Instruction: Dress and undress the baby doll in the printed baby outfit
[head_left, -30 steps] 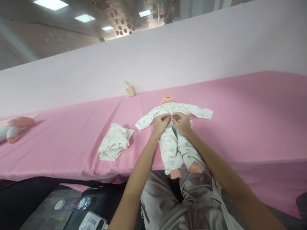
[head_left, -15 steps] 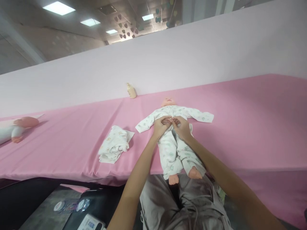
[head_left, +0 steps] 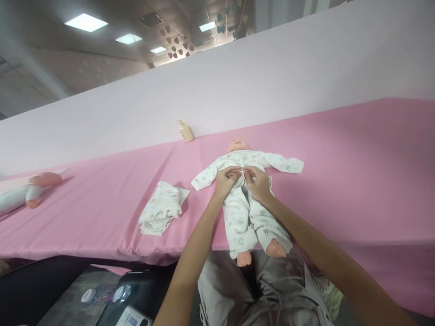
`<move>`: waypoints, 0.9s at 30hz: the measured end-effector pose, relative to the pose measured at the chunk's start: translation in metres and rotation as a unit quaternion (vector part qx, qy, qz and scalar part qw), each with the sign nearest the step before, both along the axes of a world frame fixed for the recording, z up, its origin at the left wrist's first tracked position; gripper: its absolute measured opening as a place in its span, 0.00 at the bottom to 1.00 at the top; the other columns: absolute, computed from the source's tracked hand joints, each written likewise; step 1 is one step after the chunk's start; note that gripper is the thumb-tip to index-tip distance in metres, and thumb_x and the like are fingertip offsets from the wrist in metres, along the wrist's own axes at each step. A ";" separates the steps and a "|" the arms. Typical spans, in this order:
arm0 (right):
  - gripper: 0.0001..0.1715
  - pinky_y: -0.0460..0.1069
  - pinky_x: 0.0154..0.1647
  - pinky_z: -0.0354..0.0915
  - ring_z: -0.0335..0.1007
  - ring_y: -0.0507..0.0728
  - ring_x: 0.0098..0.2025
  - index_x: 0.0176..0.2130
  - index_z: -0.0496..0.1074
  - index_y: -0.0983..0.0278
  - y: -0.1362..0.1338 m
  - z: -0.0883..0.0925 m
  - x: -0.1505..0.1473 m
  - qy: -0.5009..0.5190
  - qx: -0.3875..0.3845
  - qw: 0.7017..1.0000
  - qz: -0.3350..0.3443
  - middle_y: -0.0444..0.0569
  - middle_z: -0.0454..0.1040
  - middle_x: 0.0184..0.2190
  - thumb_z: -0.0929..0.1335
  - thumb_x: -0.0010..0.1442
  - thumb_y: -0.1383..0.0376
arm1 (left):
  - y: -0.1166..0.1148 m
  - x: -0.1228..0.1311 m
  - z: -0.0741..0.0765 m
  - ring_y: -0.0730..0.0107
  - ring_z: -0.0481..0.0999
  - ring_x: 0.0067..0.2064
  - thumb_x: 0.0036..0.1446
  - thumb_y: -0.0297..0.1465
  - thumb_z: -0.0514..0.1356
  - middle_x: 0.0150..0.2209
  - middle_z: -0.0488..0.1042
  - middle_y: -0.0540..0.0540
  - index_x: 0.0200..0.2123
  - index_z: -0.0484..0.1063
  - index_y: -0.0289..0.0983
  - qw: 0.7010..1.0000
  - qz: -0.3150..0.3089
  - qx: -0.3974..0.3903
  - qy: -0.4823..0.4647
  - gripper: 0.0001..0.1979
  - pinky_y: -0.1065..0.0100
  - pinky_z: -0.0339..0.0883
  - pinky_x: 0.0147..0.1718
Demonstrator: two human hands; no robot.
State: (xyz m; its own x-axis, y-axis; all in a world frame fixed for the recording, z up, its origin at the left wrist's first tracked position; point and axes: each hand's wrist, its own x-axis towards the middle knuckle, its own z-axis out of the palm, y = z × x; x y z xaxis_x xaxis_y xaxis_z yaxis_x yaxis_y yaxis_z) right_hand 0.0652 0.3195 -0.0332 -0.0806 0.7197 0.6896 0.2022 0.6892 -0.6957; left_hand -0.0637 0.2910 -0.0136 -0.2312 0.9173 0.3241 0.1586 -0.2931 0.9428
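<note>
A baby doll [head_left: 238,145] lies on its back on the pink-covered table, its feet at the front edge. It wears a white printed baby outfit [head_left: 238,222] with sleeves spread to both sides. My left hand [head_left: 228,179] and my right hand [head_left: 256,181] meet over the doll's belly. Both pinch the outfit's front edges between thumb and fingertips, close together at the middle. Whether a snap or other fastener lies between the fingertips is too small to tell. Below my hands the front parts slightly toward the legs.
Left of the doll lies a folded white printed cloth [head_left: 163,208]. A cream bottle [head_left: 186,131] stands by the white back panel [head_left: 217,95]. Another doll [head_left: 30,192] lies at the far left. Beneath the table edge are plastic bottles [head_left: 105,294] and a phone [head_left: 134,317].
My hands stay at the doll's belly, and the fingertips have shifted slightly along the outfit's front edges. The whole view has tilted a little.
</note>
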 end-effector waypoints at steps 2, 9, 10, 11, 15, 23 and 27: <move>0.11 0.50 0.37 0.71 0.74 0.55 0.33 0.36 0.73 0.63 0.001 0.000 0.000 0.003 -0.002 1.000 0.003 0.49 0.77 0.33 0.62 0.57 0.66 | 0.000 0.000 -0.001 0.67 0.79 0.36 0.44 0.31 0.66 0.34 0.80 0.42 0.35 0.78 0.33 1.000 0.001 0.006 0.002 0.12 0.66 0.72 0.41; 0.09 0.48 0.33 0.70 0.71 0.52 0.28 0.34 0.71 0.63 0.005 0.000 0.000 0.006 0.003 0.999 0.052 0.48 0.74 0.30 0.63 0.54 0.66 | 0.002 -0.002 -0.004 0.66 0.80 0.35 0.45 0.30 0.64 0.35 0.80 0.42 0.36 0.78 0.33 1.000 0.012 0.009 0.023 0.12 0.66 0.73 0.39; 0.09 0.48 0.32 0.70 0.70 0.52 0.27 0.35 0.70 0.63 0.005 0.000 -0.001 0.007 -0.002 0.998 0.057 0.47 0.73 0.29 0.63 0.53 0.65 | 0.002 -0.002 -0.003 0.66 0.80 0.35 0.45 0.30 0.64 0.35 0.80 0.42 0.36 0.79 0.33 0.999 0.012 0.011 0.028 0.12 0.65 0.73 0.40; 0.09 0.48 0.32 0.69 0.69 0.52 0.27 0.35 0.70 0.63 0.006 0.000 -0.001 0.010 -0.008 0.998 0.061 0.47 0.73 0.28 0.64 0.52 0.65 | 0.001 -0.002 -0.003 0.65 0.80 0.36 0.45 0.29 0.64 0.36 0.80 0.42 0.36 0.79 0.33 0.999 0.010 0.013 0.031 0.12 0.65 0.73 0.40; 0.09 0.47 0.31 0.68 0.68 0.51 0.27 0.35 0.68 0.63 0.006 0.000 -0.002 0.026 -0.031 0.997 0.060 0.45 0.71 0.26 0.65 0.49 0.66 | -0.001 -0.001 0.000 0.64 0.80 0.35 0.46 0.30 0.64 0.34 0.81 0.42 0.33 0.79 0.33 1.000 0.011 0.015 0.023 0.10 0.63 0.73 0.40; 0.13 0.45 0.28 0.64 0.63 0.49 0.23 0.36 0.65 0.62 0.007 0.003 -0.003 0.034 -0.059 0.993 0.096 0.41 0.68 0.24 0.64 0.46 0.67 | -0.002 0.001 0.002 0.66 0.80 0.34 0.43 0.33 0.67 0.32 0.80 0.42 0.35 0.77 0.32 1.000 0.016 -0.003 0.015 0.14 0.66 0.72 0.39; 0.15 0.45 0.27 0.62 0.62 0.48 0.22 0.35 0.66 0.62 0.008 0.003 -0.003 0.052 -0.086 0.988 0.118 0.40 0.69 0.24 0.64 0.42 0.67 | -0.002 -0.002 0.002 0.69 0.78 0.32 0.42 0.32 0.66 0.29 0.79 0.44 0.37 0.76 0.32 1.000 0.008 -0.017 0.000 0.16 0.68 0.71 0.36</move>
State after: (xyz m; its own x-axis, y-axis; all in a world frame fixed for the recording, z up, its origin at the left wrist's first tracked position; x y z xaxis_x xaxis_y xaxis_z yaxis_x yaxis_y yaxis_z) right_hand 0.0623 0.3279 -0.0305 -0.1962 0.7961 0.5725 -0.0286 0.5789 -0.8149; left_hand -0.0656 0.2894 -0.0120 -0.2465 0.9241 0.2920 0.1635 -0.2573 0.9524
